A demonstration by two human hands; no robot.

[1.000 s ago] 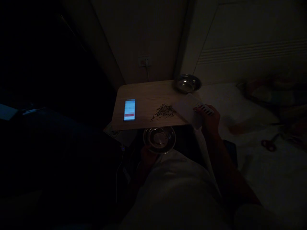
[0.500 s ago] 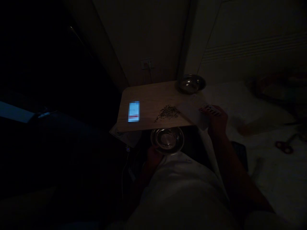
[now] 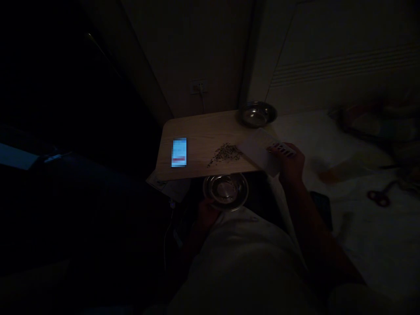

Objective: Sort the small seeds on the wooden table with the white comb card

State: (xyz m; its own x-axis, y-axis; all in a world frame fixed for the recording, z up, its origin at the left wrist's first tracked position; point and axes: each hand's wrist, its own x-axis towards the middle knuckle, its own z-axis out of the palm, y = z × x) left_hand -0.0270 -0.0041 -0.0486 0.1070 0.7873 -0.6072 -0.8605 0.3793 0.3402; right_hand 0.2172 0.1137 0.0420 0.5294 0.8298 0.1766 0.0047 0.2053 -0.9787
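The room is very dark. My right hand [image 3: 290,164] is closed on a white sheet of card [image 3: 260,151] whose edge rests on a small wooden table [image 3: 203,131], beside a pile of small dark seeds [image 3: 225,153]. My left hand [image 3: 206,214] grips a steel bowl [image 3: 225,191] by its near rim, just below the table's front edge, under the seeds. A few seeds seem to lie in that bowl.
A lit phone [image 3: 179,152] lies on the table's left part. A second steel bowl [image 3: 258,113] stands at its back right corner. Red-handled scissors [image 3: 380,197] lie on the white bed at right. A wall socket [image 3: 198,86] is behind the table.
Only the camera shifted slightly. Both hands, the card and the bowl keep their places relative to the table.
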